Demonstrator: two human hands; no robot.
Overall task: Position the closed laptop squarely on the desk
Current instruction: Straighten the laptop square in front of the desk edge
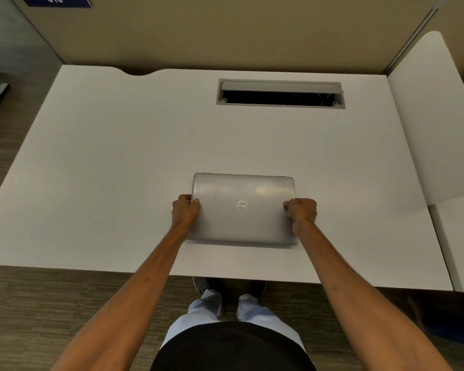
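Closed silver Dell laptop (pixel 243 210) sits flat on the white desk (pixel 118 162), lower centre of the frame, just back from the near edge. Lid up, logo reads upside down from your side. Its edges run close to parallel with the desk's near edge (slight skew at most, and wide-angle distortion makes that hard to judge).

Your left hand (pixel 185 211) is clamped on the laptop's left edge: thumb on the lid, fingers curled around the side. Your right hand (pixel 302 211) mirrors it on the right edge, thumb on top, fingers wrapped down the side. Both grips are at about mid-length of the short sides. Can't tell if the fingers reach under the base.

Both forearms come in from the bottom of the frame, bare, angled inward toward the laptop.

Elsewhere on the desk: open cable tray (pixel 280 93) with its flap raised, upper centre-right, well apart from the laptop. Curved cutout in the far edge at upper left. Beige partition panel (pixel 225 30) behind the desk. A second white surface (pixel 437 116) butts against the right side. Carpet floor (pixel 51 303) along the bottom of the frame.
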